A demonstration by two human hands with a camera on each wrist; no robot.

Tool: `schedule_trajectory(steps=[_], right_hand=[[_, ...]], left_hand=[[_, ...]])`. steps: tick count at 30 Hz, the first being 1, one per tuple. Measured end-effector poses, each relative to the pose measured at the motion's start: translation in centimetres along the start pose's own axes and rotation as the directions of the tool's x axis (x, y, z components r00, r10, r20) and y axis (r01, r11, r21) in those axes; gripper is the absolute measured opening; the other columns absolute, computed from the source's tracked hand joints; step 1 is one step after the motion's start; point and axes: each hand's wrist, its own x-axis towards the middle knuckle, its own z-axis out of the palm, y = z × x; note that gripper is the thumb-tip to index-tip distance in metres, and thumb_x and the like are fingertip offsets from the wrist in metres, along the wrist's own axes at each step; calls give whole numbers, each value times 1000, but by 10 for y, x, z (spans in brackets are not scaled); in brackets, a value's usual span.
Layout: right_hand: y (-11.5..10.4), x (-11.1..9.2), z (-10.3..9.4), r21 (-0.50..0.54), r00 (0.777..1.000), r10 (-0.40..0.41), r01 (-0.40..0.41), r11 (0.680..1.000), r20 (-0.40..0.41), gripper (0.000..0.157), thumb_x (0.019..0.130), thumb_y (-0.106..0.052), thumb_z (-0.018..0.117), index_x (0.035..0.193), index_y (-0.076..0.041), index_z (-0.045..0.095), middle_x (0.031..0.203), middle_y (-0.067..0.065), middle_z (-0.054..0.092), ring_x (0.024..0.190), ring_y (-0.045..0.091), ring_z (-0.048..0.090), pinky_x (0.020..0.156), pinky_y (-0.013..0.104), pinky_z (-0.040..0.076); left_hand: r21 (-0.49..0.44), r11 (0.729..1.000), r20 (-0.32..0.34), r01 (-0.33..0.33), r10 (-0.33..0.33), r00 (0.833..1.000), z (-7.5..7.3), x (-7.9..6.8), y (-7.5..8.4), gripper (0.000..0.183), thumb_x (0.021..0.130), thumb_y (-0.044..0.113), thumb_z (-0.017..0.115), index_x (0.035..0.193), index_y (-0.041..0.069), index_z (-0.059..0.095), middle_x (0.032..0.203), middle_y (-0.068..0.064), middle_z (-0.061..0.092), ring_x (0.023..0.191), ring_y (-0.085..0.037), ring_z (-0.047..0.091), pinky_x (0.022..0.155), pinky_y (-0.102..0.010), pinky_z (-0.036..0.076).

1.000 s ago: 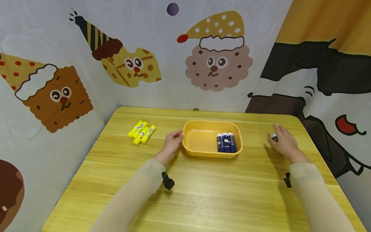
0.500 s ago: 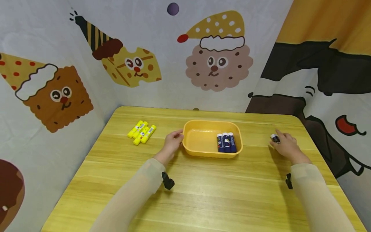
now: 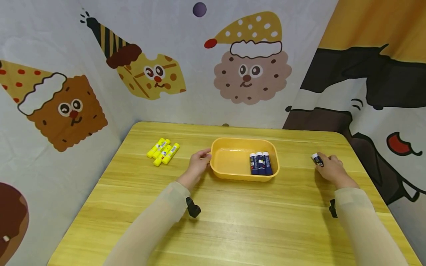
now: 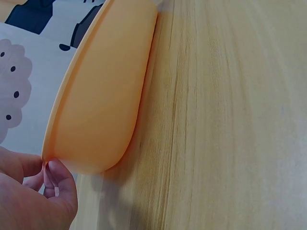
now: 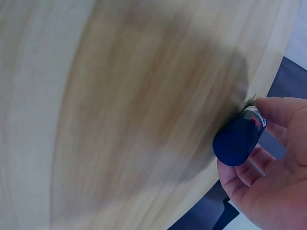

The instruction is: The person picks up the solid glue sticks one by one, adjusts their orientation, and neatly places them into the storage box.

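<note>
Since the earlier head frames, the right hand has drawn slightly back toward its own side, and more of the blue glue stick now shows beyond the fingertips; the left hand and the tray hold position. Right fingers: thumb and fingers pinch the stick, one side each, with the dark end facing the right wrist camera. Whether the stick touches the table cannot be told. Stick axis: oblique, white cap pointing away from the person and to the left. Governing relation: the tray lies well to the left of the right fingers, with bare table between; the right hand is nearer to the tray's right end, where three blue sticks lie side by side, white caps toward the far wall of the tray. Left fingers: thumb and fingers pinch the tray's left rim. Farther left, apart from the left hand, four yellow sticks lie grouped on the table, against a printed cloth behind
</note>
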Motion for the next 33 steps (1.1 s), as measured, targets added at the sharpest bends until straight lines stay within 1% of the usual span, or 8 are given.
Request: schedule_trajectory(steps=[3,7,13,17,23,27,33], right_hand=[[1,1,0,-7,1000,1,-1,1000,-6,62,94,-14,43,147,2,16,126,47,19,109,64,26,87,68,33],[-1,0,0,-2,1000,12,-12,1000,-7,61,94,-10,43,148,2,16,127,47,18,107,64,28,86,69,34],[-5,-1,0,7,1000,16,-15,1000,-23,59,94,-9,39,147,4,17,129,49,16,108,66,28,87,70,33],[-9,-2,-2,23,999,4,-3,1000,-53,58,95,-9,39,147,4,17,130,48,17,107,65,28,86,69,34],[-18,-1,-5,31,996,-1,4,1000,-91,59,96,-10,41,147,5,17,126,47,22,103,62,32,80,65,36],[-28,-2,-7,42,994,-5,10,999,-113,59,96,-10,42,148,4,18,125,46,24,102,61,33,77,63,37],[-43,-3,-10,25,987,-31,36,999,-155,59,95,-10,43,147,5,19,122,46,27,99,61,35,72,62,38]], left_hand=[[0,1000,1,0,0,1000,0,0,0,32,95,11,56,126,12,61,104,-6,54,76,-10,52,81,-35,51],[-6,1000,1,-3,3,1000,1,-1,0,31,95,11,56,126,12,61,102,-6,54,75,-10,52,82,-37,51],[-3,1000,2,-12,12,1000,1,-1,0,31,95,11,55,126,11,61,101,-5,54,74,-9,51,78,-34,51],[-1,1000,3,-10,10,1000,1,-1,0,31,95,11,55,126,11,61,101,-5,53,74,-10,51,80,-35,50],[-2,1000,6,-5,5,1000,1,-2,0,31,95,11,55,126,12,61,101,-5,53,75,-10,51,83,-38,50],[-3,1000,4,-5,5,1000,0,-2,1,31,95,11,56,126,12,61,102,-5,53,76,-10,51,81,-36,51],[-4,1000,1,-11,11,1000,0,-1,1,32,95,11,55,127,11,61,103,-6,54,76,-10,52,80,-34,51]])
